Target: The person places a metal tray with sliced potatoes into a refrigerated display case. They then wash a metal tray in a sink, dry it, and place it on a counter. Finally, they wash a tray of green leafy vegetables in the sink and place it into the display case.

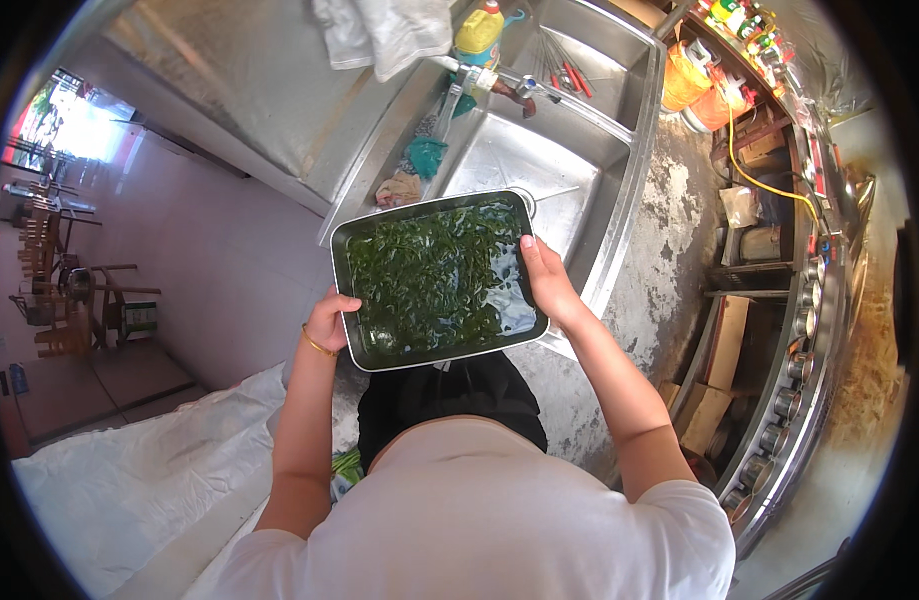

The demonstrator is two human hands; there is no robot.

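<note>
Both hands carry a dark rectangular tray point(538, 332) with a pale rim, held in front of the body by the near edge of a steel sink point(602, 251). Leafy greens point(429, 277) lie in liquid inside it, with shiny liquid showing at the tray's right side. My left hand point(330, 319), with a gold-coloured bangle at the wrist, grips the left side, thumb over the rim. On the opposite side my right hand point(547, 281) clasps the rim, its thumb on top. The fingers of both hands are partly hidden beneath the tray.
A faucet point(504, 82) reaches over the two-basin sink. On the sink's left ledge are a green cloth point(427, 156), a beige rag point(399, 190) and a yellow jug point(479, 34). Red-handled utensils point(572, 77) lie in the far basin. Metal cups point(801, 366) line a counter at right.
</note>
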